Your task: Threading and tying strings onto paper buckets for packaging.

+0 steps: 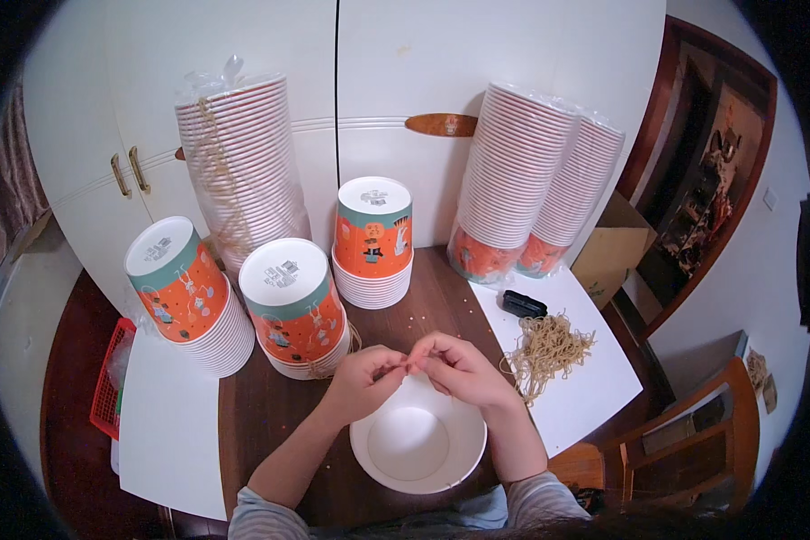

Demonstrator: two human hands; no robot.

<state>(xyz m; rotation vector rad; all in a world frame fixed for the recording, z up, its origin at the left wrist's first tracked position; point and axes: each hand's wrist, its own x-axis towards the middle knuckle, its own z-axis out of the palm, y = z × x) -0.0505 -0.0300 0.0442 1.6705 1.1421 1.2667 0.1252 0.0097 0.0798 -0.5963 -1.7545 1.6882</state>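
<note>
Over the far rim of a white paper bucket (466,432), my left hand (366,385) and my right hand (463,371) meet with their fingertips pinched together. Whatever they hold, if anything, is too small to make out. The bucket stands with its mouth up, close to my body. Just beyond my left hand is an upside-down stack of orange and green paper buckets (299,313), with some tan string near its base. To the right of my right hand, a tangled heap of tan string (549,353) lies on the white tabletop.
Two more upside-down bucket stacks stand left (187,292) and behind (374,236). Tall plastic-wrapped bucket stacks rise at back left (247,162) and back right (517,166). A black object (524,304) lies by the string. A wooden chair (738,423) is at right, a red basket (108,387) at left.
</note>
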